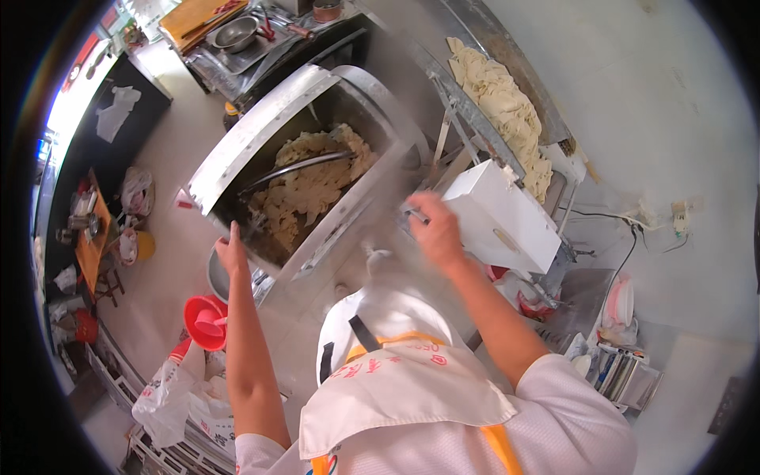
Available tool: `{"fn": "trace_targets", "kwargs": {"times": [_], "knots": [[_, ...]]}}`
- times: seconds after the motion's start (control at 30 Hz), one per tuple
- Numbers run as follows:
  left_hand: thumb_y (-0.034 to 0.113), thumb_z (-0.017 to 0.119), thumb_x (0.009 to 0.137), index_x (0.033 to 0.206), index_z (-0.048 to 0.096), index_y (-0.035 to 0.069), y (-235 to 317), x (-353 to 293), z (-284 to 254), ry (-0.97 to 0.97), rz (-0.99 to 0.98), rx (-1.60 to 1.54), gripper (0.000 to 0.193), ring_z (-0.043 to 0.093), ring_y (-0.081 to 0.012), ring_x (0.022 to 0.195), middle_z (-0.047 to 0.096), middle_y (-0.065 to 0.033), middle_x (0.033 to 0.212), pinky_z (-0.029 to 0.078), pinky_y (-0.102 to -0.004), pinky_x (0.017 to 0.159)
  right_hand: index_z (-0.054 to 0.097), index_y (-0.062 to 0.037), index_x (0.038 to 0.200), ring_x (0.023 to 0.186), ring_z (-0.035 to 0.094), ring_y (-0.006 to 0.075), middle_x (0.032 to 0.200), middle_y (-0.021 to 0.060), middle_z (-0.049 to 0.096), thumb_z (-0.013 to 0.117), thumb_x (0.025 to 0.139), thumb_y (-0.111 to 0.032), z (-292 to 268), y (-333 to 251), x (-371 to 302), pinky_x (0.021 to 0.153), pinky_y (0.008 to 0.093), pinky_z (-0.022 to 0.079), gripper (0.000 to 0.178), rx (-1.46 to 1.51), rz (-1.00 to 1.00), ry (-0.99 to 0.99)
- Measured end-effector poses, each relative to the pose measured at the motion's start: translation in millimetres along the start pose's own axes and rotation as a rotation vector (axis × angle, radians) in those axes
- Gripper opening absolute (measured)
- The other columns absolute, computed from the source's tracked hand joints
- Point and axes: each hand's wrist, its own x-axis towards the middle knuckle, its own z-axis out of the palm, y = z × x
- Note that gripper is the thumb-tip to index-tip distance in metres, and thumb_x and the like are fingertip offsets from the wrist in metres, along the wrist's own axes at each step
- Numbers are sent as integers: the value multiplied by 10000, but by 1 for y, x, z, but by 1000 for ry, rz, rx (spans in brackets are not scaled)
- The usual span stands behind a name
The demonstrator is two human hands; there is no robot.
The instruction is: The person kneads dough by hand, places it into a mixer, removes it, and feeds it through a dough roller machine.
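The person wears a white short-sleeved shirt (554,419) at the lower middle of the frame. Over it is a white apron (396,380) with red printed marks, orange straps and a dark strap. Both forearms are bare.

Dough (317,178) in metal mixer tub (261,138)

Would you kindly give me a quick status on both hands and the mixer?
Left hand on the dough mixer's rim. Right hand at the white box. Dough around the mixing bar.
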Motion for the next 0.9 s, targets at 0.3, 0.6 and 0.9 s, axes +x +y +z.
{"fn": "trace_targets", "kwargs": {"times": [0.3,0.6,0.9], "knots": [[287,708,951,1220,695,-53,45,-26,19,81,26,-143,434,711,-272,953,757,-148,1114,536,-394,861,520,-68,1459,1345,504,357,1403,231,534,919,594,-571,-159,190,233,1128,464,402,1077,-741,355,267],[390,713,930,1166,727,-49,58,-33,20,179,-90,191,499,716,-345,948,764,-194,1092,525,-442,878,697,-28,996,914,708,261,942,127,735,884,581,-309,-184,181,278,838,397,547,535,-410,457,125],[424,725,929,1060,741,-70,57,-37,22,186,-41,91,512,715,-358,889,768,-204,999,535,-455,833,687,-33,1040,874,677,148,958,58,734,872,689,-203,-253,128,312,804,329,546,432,-58,461,130]]}}
